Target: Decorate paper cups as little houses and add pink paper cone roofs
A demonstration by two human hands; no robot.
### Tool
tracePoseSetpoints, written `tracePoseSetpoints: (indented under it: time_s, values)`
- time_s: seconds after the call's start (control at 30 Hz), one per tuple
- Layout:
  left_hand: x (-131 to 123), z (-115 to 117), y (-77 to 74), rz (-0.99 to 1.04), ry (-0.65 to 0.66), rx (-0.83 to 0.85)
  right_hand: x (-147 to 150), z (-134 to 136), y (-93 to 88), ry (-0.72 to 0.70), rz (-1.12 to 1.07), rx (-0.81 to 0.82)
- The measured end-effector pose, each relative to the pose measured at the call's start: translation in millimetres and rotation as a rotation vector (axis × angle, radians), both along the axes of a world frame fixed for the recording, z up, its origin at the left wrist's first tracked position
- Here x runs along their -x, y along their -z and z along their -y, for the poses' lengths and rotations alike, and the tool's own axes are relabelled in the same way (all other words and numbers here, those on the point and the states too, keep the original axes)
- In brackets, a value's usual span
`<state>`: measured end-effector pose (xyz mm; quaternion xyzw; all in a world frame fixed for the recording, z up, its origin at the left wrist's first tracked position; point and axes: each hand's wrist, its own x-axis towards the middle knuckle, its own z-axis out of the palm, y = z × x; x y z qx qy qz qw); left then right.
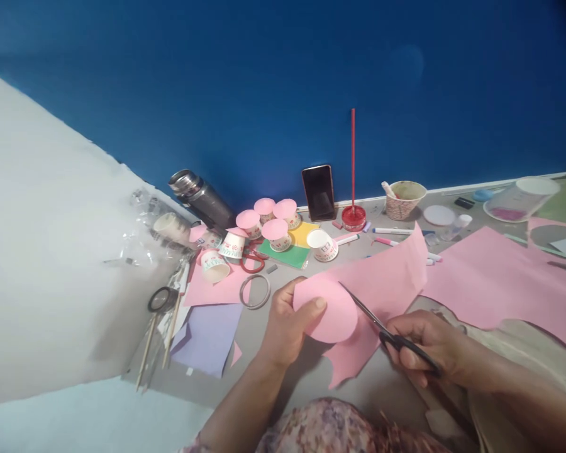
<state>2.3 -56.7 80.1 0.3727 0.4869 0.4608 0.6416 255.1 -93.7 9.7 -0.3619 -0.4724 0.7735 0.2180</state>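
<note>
The left hand (285, 326) pinches a round pink paper disc (334, 321) while, at its four o'clock, the right hand (424, 343) grips black-handled metal scissors (384, 335) (blades along its one-to-three-o'clock edge).

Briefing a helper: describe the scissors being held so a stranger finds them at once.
Start at the blue wall, then come down to the grey table before it. At its near side, the right hand holds the scissors. Dark handles and slim metal blades set them apart from the pink paper around.
</note>
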Motion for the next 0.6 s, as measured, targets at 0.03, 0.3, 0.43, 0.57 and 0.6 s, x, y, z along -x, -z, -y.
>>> tracePoseSetpoints:
  time_s: [0.03, 0.3, 0.43, 0.57, 0.6]
  values:
    - [-0.4, -0.4, -1.2, -0.002, -0.005, 0.01, 0.5, 0.7, 2.6, 0.006, 0.006, 0.004]
    - [-5.0, -2.0, -6.9, 0.015, -0.025, 0.023, -0.1, -1.2, -5.5, -0.009, 0.016, -0.004]
    - [-7.7, -2.9, -10.6, 0.01, -0.039, 0.013, -0.5, -3.7, -14.7, -0.026, -0.023, 0.003]
    - [-10.3, -4.1, -15.9, 0.011, -0.037, 0.024, -0.3, -4.2, -16.4, -0.03, -0.068, 0.0]
    - [-10.6, -4.3, -16.6, 0.013, -0.036, 0.024, -0.3, -4.1, -16.4, -0.029, -0.073, 0.001]
